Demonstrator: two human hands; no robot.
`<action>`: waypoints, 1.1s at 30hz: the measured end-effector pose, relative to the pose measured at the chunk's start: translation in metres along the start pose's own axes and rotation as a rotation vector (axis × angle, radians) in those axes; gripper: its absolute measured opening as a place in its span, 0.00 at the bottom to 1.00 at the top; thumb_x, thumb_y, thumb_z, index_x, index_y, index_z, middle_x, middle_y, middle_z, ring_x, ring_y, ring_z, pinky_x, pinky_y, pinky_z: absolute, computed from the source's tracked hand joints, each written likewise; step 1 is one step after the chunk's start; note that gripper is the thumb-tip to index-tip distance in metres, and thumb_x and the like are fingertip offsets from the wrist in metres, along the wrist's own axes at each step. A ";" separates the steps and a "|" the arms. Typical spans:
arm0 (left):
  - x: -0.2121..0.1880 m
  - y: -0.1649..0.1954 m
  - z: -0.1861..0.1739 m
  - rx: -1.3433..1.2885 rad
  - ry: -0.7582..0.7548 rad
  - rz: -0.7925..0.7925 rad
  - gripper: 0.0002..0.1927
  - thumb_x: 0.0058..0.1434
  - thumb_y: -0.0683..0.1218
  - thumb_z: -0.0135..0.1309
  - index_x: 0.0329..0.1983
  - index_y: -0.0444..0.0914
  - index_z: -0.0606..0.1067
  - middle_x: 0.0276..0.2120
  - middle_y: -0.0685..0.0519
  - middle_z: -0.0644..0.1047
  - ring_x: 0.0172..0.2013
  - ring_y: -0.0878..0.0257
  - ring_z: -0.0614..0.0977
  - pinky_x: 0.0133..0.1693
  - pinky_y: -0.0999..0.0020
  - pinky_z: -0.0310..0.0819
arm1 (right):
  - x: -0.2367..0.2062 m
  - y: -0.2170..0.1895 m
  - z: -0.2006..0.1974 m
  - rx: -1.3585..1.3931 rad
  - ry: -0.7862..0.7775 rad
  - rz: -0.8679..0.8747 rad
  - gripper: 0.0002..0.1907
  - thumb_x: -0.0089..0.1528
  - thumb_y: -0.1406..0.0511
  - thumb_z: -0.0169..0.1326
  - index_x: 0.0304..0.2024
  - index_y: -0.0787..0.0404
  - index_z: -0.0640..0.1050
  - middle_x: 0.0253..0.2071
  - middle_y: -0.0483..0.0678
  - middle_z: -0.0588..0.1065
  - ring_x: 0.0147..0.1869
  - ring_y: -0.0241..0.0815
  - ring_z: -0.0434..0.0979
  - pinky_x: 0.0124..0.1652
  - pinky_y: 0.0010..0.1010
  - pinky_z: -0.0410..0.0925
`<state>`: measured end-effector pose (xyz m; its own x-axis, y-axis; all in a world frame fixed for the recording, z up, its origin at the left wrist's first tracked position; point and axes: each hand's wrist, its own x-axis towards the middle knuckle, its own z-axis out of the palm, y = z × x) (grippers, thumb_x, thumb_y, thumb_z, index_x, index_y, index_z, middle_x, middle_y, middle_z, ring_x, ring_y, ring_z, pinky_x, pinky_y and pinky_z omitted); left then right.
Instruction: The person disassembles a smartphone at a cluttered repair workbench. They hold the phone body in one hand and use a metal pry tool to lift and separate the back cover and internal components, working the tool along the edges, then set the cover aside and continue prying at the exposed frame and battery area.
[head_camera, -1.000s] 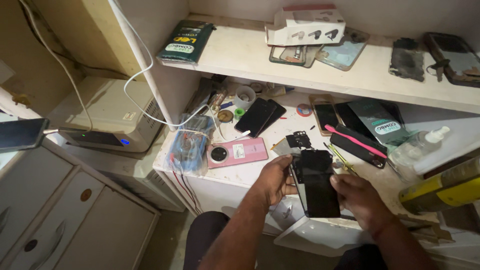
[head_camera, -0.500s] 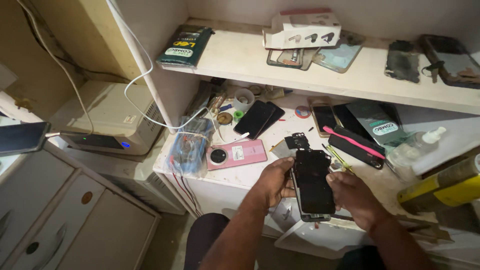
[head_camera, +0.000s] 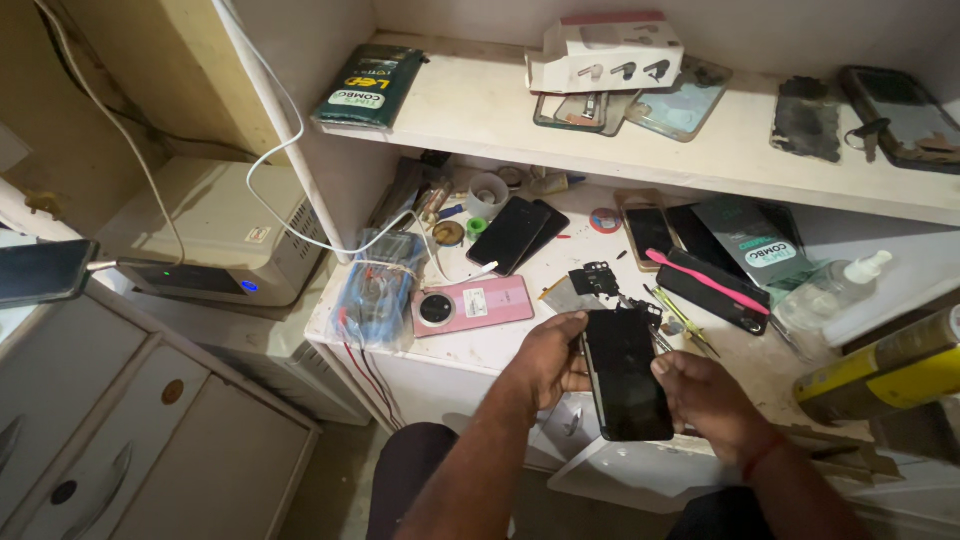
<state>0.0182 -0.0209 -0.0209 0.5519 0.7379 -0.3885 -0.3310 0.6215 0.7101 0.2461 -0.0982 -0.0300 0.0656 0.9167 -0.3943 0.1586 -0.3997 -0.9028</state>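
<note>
A: Cluttered white bench (head_camera: 470, 345); past its front edge, black phone (head_camera: 625, 372) pinched between left hand (head_camera: 552, 358) and right hand (head_camera: 705, 398).

B: Held over open floor. Likely to drop and crack, should either grip slip.

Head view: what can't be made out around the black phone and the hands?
- Black phone, head view: its underside faces away; left hand covers its left edge.
- Right hand: fingers under the phone are hidden.
- Yellow can: cut off by the right frame edge.
- Small parts above the phone: too small.
</note>
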 end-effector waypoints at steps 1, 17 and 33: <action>-0.001 0.001 0.000 0.004 -0.003 0.001 0.19 0.75 0.51 0.37 0.60 0.36 0.70 0.35 0.48 0.80 0.27 0.61 0.85 0.31 0.64 0.86 | -0.001 -0.001 0.002 0.001 0.011 0.004 0.16 0.67 0.57 0.49 0.36 0.63 0.78 0.19 0.43 0.69 0.20 0.35 0.65 0.23 0.29 0.61; 0.010 -0.011 -0.014 0.003 -0.117 0.053 0.22 0.78 0.50 0.30 0.64 0.36 0.69 0.42 0.48 0.79 0.32 0.66 0.80 0.38 0.62 0.88 | -0.004 -0.015 0.017 -0.074 0.117 0.101 0.16 0.68 0.58 0.50 0.39 0.64 0.81 0.20 0.43 0.69 0.20 0.34 0.62 0.23 0.29 0.59; 0.000 -0.005 -0.005 0.052 -0.034 0.063 0.21 0.71 0.43 0.48 0.67 0.39 0.68 0.43 0.47 0.81 0.36 0.62 0.84 0.38 0.60 0.88 | -0.001 -0.018 0.023 -0.598 0.297 -0.179 0.18 0.64 0.55 0.56 0.37 0.64 0.84 0.26 0.52 0.81 0.29 0.43 0.80 0.37 0.35 0.72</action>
<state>0.0158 -0.0232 -0.0274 0.5568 0.7655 -0.3223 -0.3267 0.5587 0.7623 0.2209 -0.0924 -0.0173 0.2409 0.9646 -0.1070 0.7030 -0.2494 -0.6660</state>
